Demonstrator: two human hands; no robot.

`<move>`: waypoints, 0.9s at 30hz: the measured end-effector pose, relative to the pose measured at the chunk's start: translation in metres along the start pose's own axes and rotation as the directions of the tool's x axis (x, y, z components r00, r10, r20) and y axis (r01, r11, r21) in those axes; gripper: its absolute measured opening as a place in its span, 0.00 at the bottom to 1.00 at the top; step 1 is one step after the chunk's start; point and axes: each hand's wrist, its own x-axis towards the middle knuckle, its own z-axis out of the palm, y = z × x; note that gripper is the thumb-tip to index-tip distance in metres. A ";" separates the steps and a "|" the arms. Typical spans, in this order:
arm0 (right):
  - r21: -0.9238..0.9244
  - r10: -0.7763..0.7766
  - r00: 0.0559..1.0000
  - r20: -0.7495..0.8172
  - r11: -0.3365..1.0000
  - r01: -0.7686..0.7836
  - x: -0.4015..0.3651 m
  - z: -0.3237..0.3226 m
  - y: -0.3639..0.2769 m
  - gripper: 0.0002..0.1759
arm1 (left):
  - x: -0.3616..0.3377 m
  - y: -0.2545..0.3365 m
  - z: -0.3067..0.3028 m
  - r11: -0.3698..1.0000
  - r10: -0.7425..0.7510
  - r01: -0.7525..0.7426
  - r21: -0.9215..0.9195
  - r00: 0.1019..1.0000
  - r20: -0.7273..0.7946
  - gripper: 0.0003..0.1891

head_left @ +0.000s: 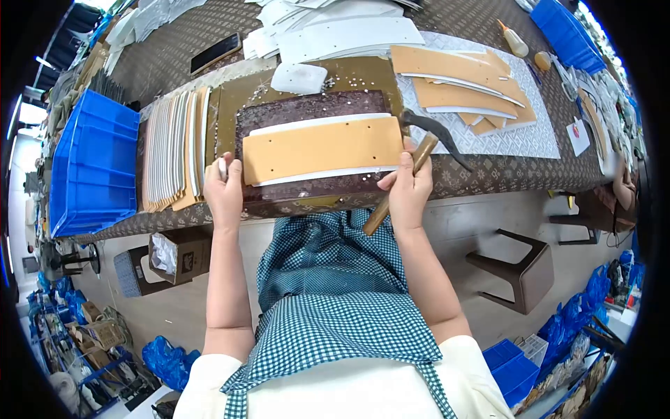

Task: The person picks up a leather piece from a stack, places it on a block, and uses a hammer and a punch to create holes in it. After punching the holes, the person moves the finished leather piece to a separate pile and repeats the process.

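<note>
A tan panel [321, 148] with several small holes lies over white sheets on a dark board [314, 106]. My left hand [223, 187] is closed at the panel's left edge, around a small pale object too hidden to name. At the right edge, my right hand [410, 183] is wrapped round the wooden handle of a hammer [423, 150]. The hammer's dark curved head points up and to the right, and its handle slants down toward the apron. Small white round bits are scattered about the board.
Left of the board stand a row of stacked panels [167, 150] and a blue bin [94, 164]. More tan panels [467, 91] lie at the right. White sheets [349, 38], a phone [215, 54] and a glue bottle [515, 40] sit farther back. Another person's hand [623, 185] shows at far right.
</note>
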 end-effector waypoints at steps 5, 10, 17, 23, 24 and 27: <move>-0.027 0.058 0.998 0.040 0.998 -0.057 0.004 -0.003 -0.002 0.20 | -0.004 -0.003 -0.008 0.990 -0.006 -0.002 0.141 0.998 0.059 0.20; -0.103 -0.057 0.990 0.132 0.992 0.071 0.000 -0.001 -0.006 0.15 | -0.008 -0.020 -0.004 0.999 -0.041 0.041 0.009 0.998 0.040 0.22; -0.139 -0.059 0.986 0.154 0.987 0.081 -0.003 -0.001 -0.007 0.14 | -0.006 -0.004 -0.037 0.724 -0.214 0.240 -0.646 0.969 0.121 0.06; -0.044 -0.017 0.992 0.124 0.999 0.023 0.000 -0.002 -0.004 0.14 | 0.012 0.058 -0.050 0.499 0.021 -0.195 -0.845 0.977 -0.214 0.04; -0.063 -0.026 0.991 0.130 0.997 0.035 0.000 -0.002 -0.005 0.14 | 0.017 0.076 -0.044 0.431 0.009 -0.206 -0.879 0.975 -0.224 0.04; -0.078 -0.041 0.989 0.140 0.996 0.052 -0.001 -0.002 -0.003 0.13 | 0.040 0.116 -0.006 0.246 0.033 -0.168 -0.954 0.986 -0.165 0.05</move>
